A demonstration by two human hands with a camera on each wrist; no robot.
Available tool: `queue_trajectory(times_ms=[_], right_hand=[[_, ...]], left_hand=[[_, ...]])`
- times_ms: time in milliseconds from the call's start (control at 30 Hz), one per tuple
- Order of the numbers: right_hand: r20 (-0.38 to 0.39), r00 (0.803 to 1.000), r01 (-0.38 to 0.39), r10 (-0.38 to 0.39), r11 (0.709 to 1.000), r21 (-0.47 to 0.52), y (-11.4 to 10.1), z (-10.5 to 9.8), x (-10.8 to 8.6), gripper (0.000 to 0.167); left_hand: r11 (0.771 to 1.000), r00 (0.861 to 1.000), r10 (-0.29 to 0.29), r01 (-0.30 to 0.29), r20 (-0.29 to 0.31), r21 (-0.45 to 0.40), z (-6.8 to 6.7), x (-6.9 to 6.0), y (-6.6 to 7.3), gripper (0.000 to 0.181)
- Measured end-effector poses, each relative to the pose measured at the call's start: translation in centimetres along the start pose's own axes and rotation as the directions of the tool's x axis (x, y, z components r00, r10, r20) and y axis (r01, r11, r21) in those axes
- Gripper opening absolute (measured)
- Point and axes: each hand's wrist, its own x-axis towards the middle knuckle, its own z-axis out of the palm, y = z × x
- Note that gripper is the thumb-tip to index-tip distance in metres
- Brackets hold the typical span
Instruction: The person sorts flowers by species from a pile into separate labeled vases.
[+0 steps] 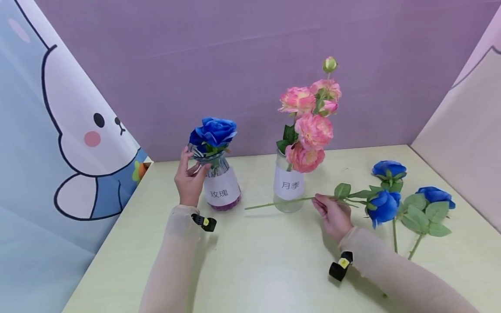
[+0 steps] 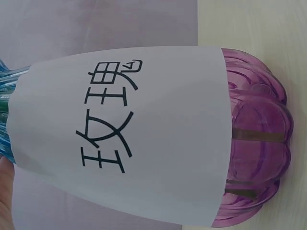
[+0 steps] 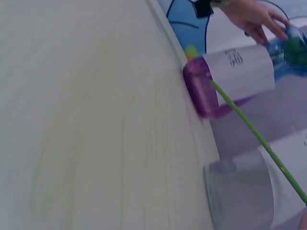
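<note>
A glass vase with a purple base and a white label (image 1: 221, 189) holds blue roses (image 1: 214, 131). At its neck is the left hand (image 1: 189, 182), fingers and thumb against the left side of the glass; the label (image 2: 120, 129) fills the left wrist view. The right hand (image 1: 332, 215) pinches the green stem (image 1: 274, 203) of a blue rose (image 1: 383, 208), which lies level, its bare end pointing left in front of the clear vase. In the right wrist view the stem (image 3: 259, 136) crosses toward the purple-based vase (image 3: 206, 91).
A clear vase (image 1: 288, 204) with a white label holds pink flowers (image 1: 313, 130) at the middle back. Two more blue roses (image 1: 389, 168) (image 1: 434, 194) with leaves lie on the pale table (image 1: 250, 269) at the right. A purple backdrop (image 1: 250, 78) stands behind.
</note>
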Motion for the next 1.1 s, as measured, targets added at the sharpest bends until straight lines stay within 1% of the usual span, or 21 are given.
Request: queue_trajectory(times_ms=[167, 300, 400, 467, 567, 700, 833, 1100], right_hand=[[-0.017, 0.998, 0.052, -0.052, 0.998, -0.029, 1.9, 1.7, -0.8, 0.024], [-0.018, 0.997, 0.073, -0.073, 0.997, 0.005, 2.9, 3.0, -1.2, 0.026], [-0.005, 0.996, 0.09, -0.09, 0.993, 0.074, 3.1, 3.6, -1.4, 0.027], [0.001, 0.995, 0.101, -0.102, 0.985, 0.139, 3.0, 4.0, -1.5, 0.026], [0.009, 0.993, 0.109, -0.115, 0.964, 0.24, 2.6, 4.6, -1.7, 0.025], [0.02, 0.995, 0.088, -0.101, 0.934, 0.347, 2.2, 5.3, -1.9, 0.027], [0.009, 0.996, 0.082, -0.094, 0.907, 0.414, 1.7, 5.9, -2.2, 0.026], [-0.012, 0.995, 0.095, -0.102, 0.875, 0.474, -0.1, 7.1, -2.8, 0.021]], left_hand=[[1.0, 1.0, 0.006, -0.005, -0.005, 0.005, 0.0, -0.1, 0.0, 0.043], [1.0, 1.0, 0.007, -0.007, -0.007, 0.004, -0.1, -0.1, 0.0, 0.043], [1.0, 1.0, 0.013, -0.013, -0.004, 0.003, -0.1, -0.1, 0.0, 0.043], [1.0, 1.0, 0.021, -0.021, -0.001, 0.002, -0.1, -0.1, 0.0, 0.043], [1.0, 1.0, 0.028, -0.028, 0.0, 0.004, -0.1, -0.1, 0.0, 0.043], [1.0, 1.0, 0.026, -0.026, -0.007, 0.0, -0.1, -0.1, 0.1, 0.042], [1.0, 1.0, 0.015, -0.015, -0.003, -0.008, 0.0, -0.2, 0.2, 0.043], [1.0, 1.0, -0.001, 0.001, -0.001, 0.004, 0.0, -0.1, 0.1, 0.043]])
